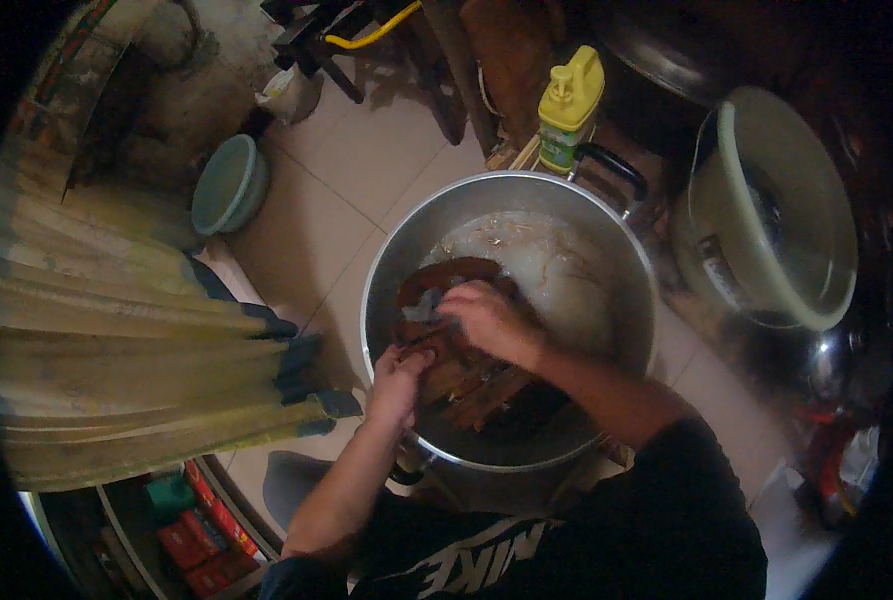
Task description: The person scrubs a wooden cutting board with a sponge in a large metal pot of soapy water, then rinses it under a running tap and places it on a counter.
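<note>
Below me stands a wide metal pot [405,247] holding cloudy, whitish liquid [566,289] with strands or bits floating in it. A dark brown, slatted object [484,397], apparently wooden with a rounded far edge, lies tilted inside the pot. My left hand [395,382] grips its left side near the pot's rim, thumb on top. Bent over the object's upper part, my right hand [484,319] is closed on a greyish, crumpled scrubber or cloth [420,307]; blur hides its exact kind. The object's lower edge lies in shadow.
A yellow pump-top jug [570,109] stands behind the pot near its black handle [615,169]. To the right is a large pale basin [724,217], and a small blue-green basin [247,195] is at the left. A curtain [153,360] hangs beside an open drawer or box [127,532].
</note>
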`<control>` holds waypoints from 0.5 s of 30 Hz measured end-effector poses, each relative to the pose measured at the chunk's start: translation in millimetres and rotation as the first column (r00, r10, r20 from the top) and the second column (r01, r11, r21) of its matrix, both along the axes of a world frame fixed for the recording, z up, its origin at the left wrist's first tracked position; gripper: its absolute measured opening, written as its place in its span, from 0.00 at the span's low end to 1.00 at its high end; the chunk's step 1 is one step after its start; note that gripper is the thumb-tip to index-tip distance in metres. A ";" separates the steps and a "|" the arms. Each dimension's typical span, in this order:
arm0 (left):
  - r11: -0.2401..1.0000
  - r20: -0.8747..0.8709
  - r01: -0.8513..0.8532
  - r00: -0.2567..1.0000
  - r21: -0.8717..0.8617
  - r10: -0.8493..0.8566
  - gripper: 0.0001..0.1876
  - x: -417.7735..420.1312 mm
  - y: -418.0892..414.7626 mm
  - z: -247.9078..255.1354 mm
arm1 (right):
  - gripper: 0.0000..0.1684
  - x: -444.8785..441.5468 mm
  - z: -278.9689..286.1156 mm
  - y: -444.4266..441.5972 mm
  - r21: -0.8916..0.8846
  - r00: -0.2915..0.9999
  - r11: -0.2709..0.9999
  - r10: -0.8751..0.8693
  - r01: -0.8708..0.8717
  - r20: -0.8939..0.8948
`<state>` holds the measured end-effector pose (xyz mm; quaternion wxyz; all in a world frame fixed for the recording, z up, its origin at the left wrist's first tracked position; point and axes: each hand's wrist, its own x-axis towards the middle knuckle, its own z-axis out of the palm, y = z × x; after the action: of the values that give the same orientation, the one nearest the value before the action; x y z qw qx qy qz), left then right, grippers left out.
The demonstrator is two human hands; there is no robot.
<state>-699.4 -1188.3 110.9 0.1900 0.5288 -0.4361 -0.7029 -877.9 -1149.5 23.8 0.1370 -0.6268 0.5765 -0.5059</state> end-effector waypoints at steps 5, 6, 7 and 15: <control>0.999 -0.087 0.025 0.996 0.032 -0.022 0.19 6.6 2.5 -8.1 | 0.19 -50.7 -74.1 10.4 0.354 0.957 0.891 -0.247 0.285 -0.149; 0.999 -0.094 0.043 0.995 0.017 -0.041 0.19 3.0 2.6 -9.7 | 0.19 -47.8 -83.0 9.3 0.437 0.938 0.835 -0.337 0.336 -0.077; 0.998 -0.071 0.031 0.997 0.050 -0.027 0.18 -4.0 1.8 -9.4 | 0.19 -43.6 -89.4 4.3 0.515 0.900 0.769 -0.435 0.379 -0.014; 0.993 -0.098 -0.013 0.995 0.114 0.024 0.12 2.1 -5.2 -12.1 | 0.15 45.4 43.8 -2.3 0.281 0.913 0.956 -0.040 -0.083 0.406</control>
<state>-697.3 -1193.5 98.8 0.1876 0.5074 -0.3805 -0.7500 -832.5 -1151.8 67.6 0.3507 -0.4868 0.5968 -0.5328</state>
